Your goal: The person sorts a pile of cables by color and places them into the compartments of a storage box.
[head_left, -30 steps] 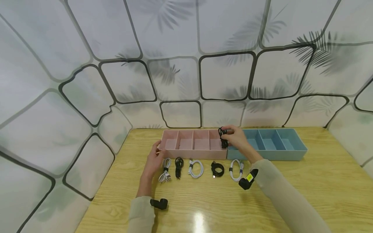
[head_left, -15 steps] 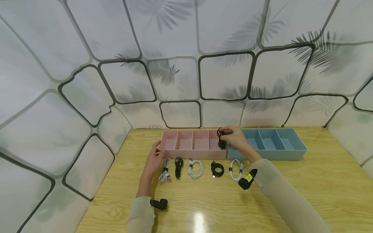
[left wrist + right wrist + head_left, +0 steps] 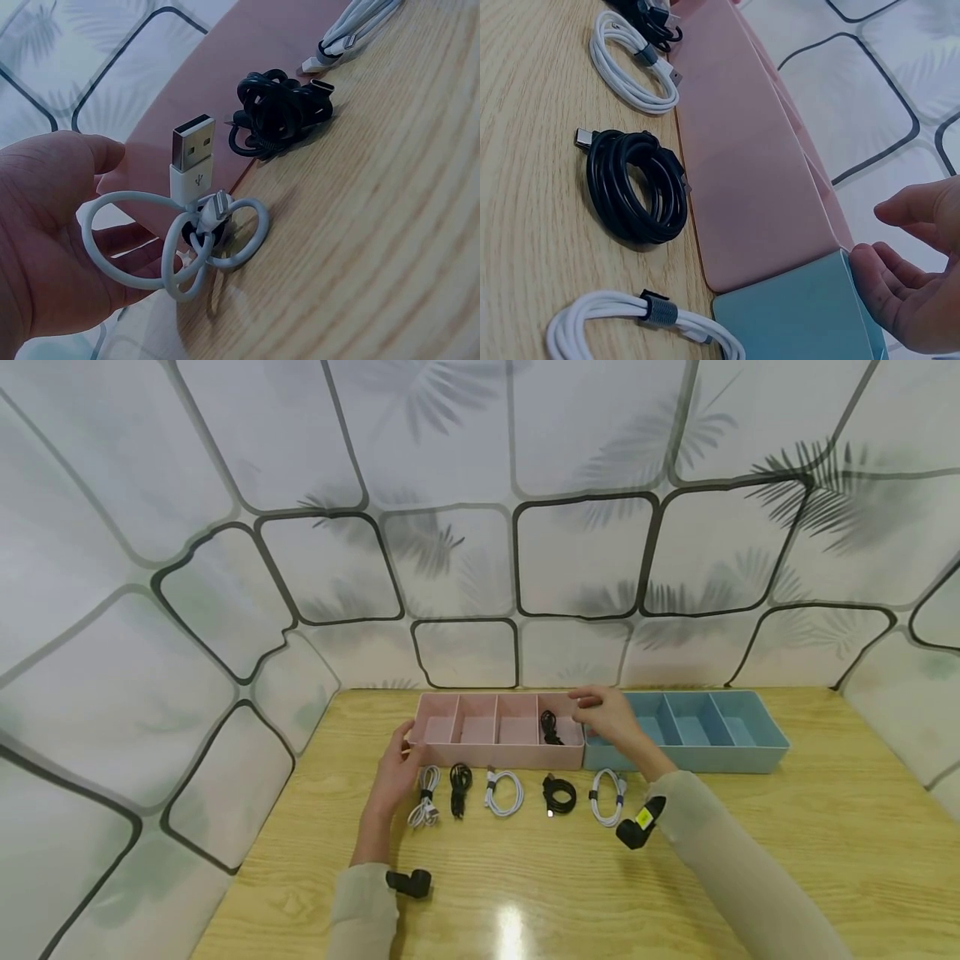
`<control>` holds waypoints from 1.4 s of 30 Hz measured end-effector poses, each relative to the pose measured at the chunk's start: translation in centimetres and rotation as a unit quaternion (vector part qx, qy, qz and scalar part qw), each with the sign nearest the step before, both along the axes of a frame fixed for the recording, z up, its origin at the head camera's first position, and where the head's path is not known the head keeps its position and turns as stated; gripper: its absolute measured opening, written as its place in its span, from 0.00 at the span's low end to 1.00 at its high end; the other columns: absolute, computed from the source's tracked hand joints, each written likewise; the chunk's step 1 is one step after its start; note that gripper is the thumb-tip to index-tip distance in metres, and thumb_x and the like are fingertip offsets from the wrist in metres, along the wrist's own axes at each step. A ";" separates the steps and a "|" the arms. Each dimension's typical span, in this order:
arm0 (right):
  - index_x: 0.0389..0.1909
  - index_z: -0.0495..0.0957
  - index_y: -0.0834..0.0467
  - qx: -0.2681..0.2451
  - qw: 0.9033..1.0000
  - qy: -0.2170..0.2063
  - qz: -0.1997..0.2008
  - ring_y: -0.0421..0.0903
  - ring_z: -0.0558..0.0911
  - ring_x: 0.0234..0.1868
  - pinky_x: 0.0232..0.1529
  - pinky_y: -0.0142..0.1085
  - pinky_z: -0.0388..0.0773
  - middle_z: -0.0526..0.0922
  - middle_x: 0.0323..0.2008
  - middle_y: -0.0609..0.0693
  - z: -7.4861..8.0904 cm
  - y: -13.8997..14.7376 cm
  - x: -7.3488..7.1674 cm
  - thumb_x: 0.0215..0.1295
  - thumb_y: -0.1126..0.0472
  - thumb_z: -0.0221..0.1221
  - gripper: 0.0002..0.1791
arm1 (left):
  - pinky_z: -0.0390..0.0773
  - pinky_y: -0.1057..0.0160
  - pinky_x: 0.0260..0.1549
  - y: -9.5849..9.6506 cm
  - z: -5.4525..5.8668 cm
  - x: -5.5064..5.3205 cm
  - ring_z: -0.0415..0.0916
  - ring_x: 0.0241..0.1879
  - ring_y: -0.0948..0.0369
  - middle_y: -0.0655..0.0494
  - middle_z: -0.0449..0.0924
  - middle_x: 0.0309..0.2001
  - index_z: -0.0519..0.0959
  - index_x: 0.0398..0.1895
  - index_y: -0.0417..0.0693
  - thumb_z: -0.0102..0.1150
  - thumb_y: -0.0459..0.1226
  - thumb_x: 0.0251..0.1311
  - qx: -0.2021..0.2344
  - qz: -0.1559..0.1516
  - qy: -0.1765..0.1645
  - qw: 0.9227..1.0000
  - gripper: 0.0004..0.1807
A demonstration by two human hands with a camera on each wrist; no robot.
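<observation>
Currently, I have my left hand (image 3: 392,779) at the left end of the pink box (image 3: 491,757), its fingers relaxed against that end rather than clenched. On the desk (image 3: 465,910) just beside it lies a white bundle (image 3: 426,798), its USB plug (image 3: 193,154) clear in the left wrist view. Moving right along the box's front, I see a black bundle (image 3: 458,793) and a white coil (image 3: 619,79). Inside the rightmost pink compartment sits the black cable (image 3: 550,727), near its left divider. Next, on the desk, come a black coil (image 3: 613,187) and a white loop (image 3: 585,307). My right hand (image 3: 611,718) hovers around where the two boxes meet, fingers parted and released, just right of the black cable. Farthest right stands the blue box (image 3: 686,761), end to end with the pink one.
</observation>
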State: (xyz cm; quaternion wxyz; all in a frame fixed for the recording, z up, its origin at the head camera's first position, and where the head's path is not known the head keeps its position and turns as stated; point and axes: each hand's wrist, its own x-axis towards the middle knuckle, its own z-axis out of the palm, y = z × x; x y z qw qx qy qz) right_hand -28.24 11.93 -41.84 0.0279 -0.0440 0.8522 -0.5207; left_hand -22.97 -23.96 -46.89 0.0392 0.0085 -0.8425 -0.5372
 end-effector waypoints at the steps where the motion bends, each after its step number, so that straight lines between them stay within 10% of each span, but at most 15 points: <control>1: 0.62 0.76 0.63 -0.001 1.000 -0.001 0.000 0.60 0.80 0.49 0.32 0.41 0.82 0.75 0.58 0.68 0.0 0.0 0.0 0.66 0.68 0.58 0.22 | 0.74 0.42 0.55 0.0 0.0 0.0 0.71 0.62 0.39 0.33 0.70 0.60 0.55 0.77 0.47 0.46 0.40 0.76 -0.001 -0.003 0.001 1.000 0.29; 42: 0.69 0.68 0.63 -0.163 0.986 -0.021 0.000 0.57 0.82 0.47 0.37 0.40 0.85 0.71 0.60 0.70 0.0 2.2 4.8 0.70 0.64 0.58 0.27 | 0.72 0.41 0.57 0.0 0.0 -0.1 0.70 0.62 0.38 0.31 0.70 0.61 0.55 0.77 0.48 0.46 0.42 0.77 -0.006 -0.009 0.001 1.000 0.30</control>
